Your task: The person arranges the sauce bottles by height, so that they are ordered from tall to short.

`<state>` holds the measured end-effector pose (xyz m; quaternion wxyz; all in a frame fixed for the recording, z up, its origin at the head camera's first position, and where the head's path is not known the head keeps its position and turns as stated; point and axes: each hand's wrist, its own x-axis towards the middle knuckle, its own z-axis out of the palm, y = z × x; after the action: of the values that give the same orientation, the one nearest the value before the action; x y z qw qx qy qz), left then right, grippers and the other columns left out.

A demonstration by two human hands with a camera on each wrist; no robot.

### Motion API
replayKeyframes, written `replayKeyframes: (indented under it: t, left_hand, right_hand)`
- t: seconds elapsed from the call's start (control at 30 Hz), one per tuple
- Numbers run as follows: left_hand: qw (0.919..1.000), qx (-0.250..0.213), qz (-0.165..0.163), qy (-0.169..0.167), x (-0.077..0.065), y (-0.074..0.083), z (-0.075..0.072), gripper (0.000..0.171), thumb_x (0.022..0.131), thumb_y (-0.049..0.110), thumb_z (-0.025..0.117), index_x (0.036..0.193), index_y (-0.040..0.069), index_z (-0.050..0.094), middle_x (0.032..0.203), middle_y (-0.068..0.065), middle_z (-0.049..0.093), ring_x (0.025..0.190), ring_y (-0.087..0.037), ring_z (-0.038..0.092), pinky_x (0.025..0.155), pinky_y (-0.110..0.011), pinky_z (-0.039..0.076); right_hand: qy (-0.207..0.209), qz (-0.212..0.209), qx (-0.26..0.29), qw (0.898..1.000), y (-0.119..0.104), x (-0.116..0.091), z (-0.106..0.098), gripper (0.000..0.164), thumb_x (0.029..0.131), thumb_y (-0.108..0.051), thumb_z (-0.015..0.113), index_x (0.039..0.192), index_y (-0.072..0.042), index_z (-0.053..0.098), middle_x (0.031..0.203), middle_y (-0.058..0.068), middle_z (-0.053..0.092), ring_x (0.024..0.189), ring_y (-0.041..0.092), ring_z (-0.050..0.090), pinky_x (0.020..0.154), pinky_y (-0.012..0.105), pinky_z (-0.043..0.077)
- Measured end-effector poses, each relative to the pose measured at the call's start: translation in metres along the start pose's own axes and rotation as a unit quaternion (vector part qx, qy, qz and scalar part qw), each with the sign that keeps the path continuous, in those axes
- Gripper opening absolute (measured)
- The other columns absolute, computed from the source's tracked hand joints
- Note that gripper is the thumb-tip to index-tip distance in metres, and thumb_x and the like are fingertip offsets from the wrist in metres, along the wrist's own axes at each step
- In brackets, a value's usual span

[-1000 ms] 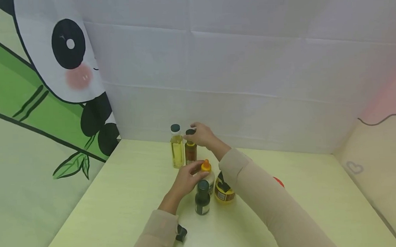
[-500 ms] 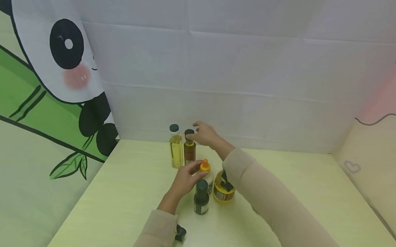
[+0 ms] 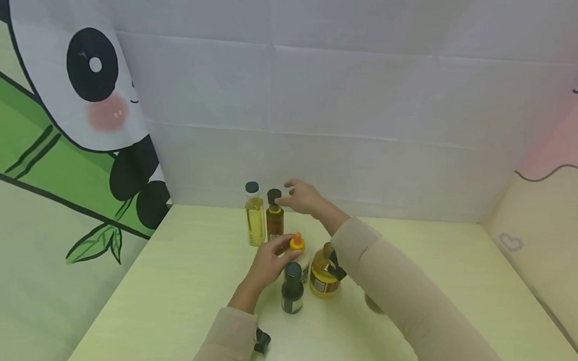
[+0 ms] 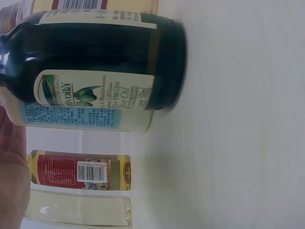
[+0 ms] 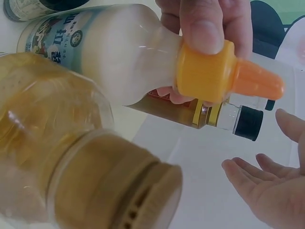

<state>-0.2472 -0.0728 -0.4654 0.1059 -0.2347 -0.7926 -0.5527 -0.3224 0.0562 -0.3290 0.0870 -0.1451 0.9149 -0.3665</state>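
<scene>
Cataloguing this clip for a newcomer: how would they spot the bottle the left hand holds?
Start at the white wall, then the pale table before it. There, the left hand grips a milky bottle by its top, just beyond the dark green bottle. Unlike its neighbours, it has a pointed orange tip.

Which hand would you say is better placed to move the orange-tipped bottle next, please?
Probably the left hand: it pinches the yellow cap of the white bottle. The right hand holds nothing and is further back, beside the brown bottle.
</scene>
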Motion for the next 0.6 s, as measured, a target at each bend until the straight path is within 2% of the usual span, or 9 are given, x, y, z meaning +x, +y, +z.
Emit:
replayKeyframes:
  t: [0.2, 0.6]
  left_hand:
    - [0.9999, -0.003, 0.011, 0.003, 0.0004, -0.0040, 0.0003, 0.039, 0.091, 0.018, 0.071, 0.125, 0.001, 0.062, 0.123, -0.013, 0.064, 0.112, -0.031, 0.061, 0.097, -0.043, 0.049]
    - [0.9998, -0.013, 0.006, 0.017, -0.0016, -0.0046, -0.0029, 0.038, 0.089, 0.008, 0.072, 0.124, -0.001, 0.063, 0.122, -0.015, 0.064, 0.111, -0.031, 0.062, 0.097, -0.043, 0.048]
  right_hand:
    - [-0.003, -0.008, -0.010, 1.000, 0.0046, -0.0018, -0.0008, 0.061, 0.094, -0.029, 0.067, 0.144, -0.004, 0.043, 0.139, 0.019, 0.050, 0.123, 0.034, 0.051, 0.098, 0.045, 0.047]
    - [-0.011, -0.011, -0.006, 1.000, 0.0079, -0.0086, -0.0050, 0.062, 0.094, -0.029, 0.066, 0.145, -0.004, 0.041, 0.140, 0.020, 0.049, 0.124, 0.034, 0.050, 0.098, 0.047, 0.046]
